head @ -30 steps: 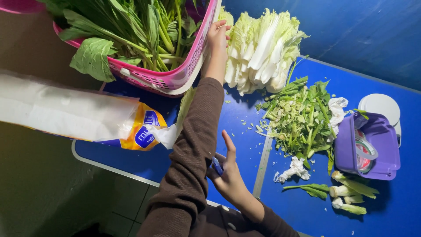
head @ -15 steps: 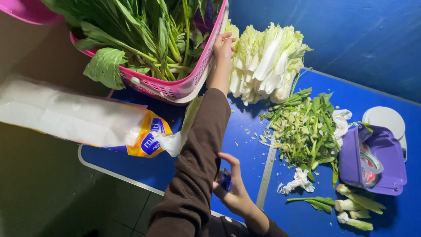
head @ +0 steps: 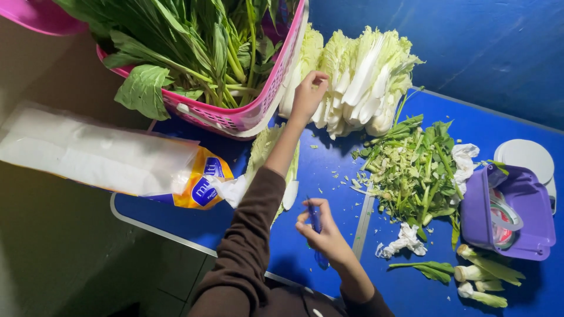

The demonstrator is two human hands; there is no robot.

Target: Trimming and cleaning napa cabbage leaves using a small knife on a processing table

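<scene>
My left hand (head: 308,94) reaches far forward on a brown-sleeved arm, its fingers closed on the edge of a pile of pale napa cabbage (head: 358,76), right beside the pink basket's rim (head: 276,88). My right hand (head: 326,235) stays near the front of the blue table (head: 329,170). It grips a small blue-handled knife (head: 315,220) whose tip points down toward me. A loose cabbage leaf (head: 265,147) lies under my left forearm.
The pink basket is full of leafy greens (head: 200,41). A clear plastic bag with a yellow end (head: 117,155) overhangs the table's left edge. Chopped greens (head: 411,170), cut stems (head: 482,276), a purple tub (head: 508,214) and a white lid (head: 526,155) lie at the right.
My left hand has shifted from the basket's rim onto the cabbage pile. The right hand has curled tighter round the blue knife and barely moved.
</scene>
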